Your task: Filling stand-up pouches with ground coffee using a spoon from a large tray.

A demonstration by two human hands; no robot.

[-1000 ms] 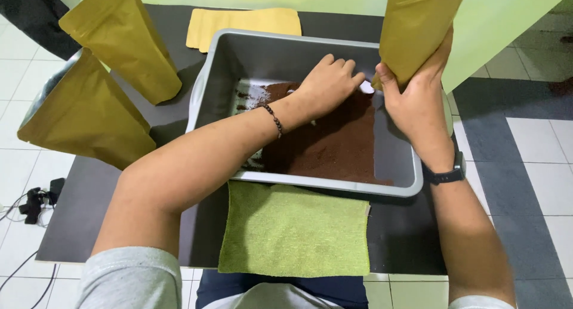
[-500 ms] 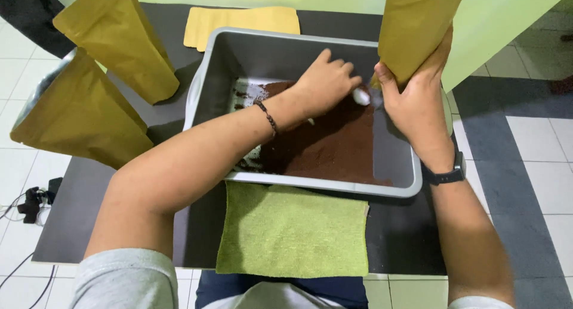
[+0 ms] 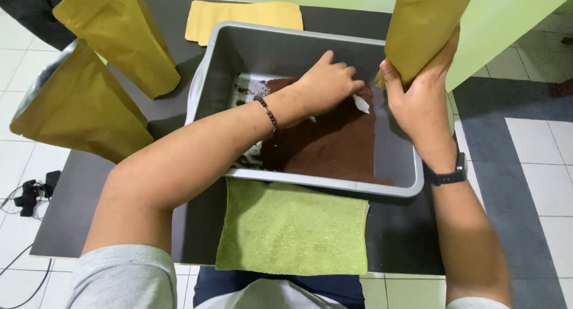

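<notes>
**Scooping brown powder, pouch held upright at the tub edge**

We're seeing the left hand point(image 3: 325, 85) reaching down inside the grey rectangular plastic tub point(image 3: 280, 49), fingers curled together over a small white scoop point(image 3: 360, 103) — only its tip is showing past the knuckles. The scoop is sitting just above the layer of dark brown powder point(image 3: 334, 145), which is covering the right and middle of the tub floor; the left part is showing bare grey with scattered crumbs.

The right hand point(image 3: 421, 100) is gripping the lower end of a tall mustard-yellow paper pouch point(image 3: 427, 22) — fingers clamped round it, holding it upright at the tub's right rim.

We're also noting a green towel point(image 3: 292, 228) lying flat in front of the tub, touching its near wall, all on a black table point(image 3: 77, 201). Two more standing yellow pouches point(image 3: 83, 106) are left of the tub, and a flat yellow pouch point(image 3: 245, 15) is lying behind it.
</notes>
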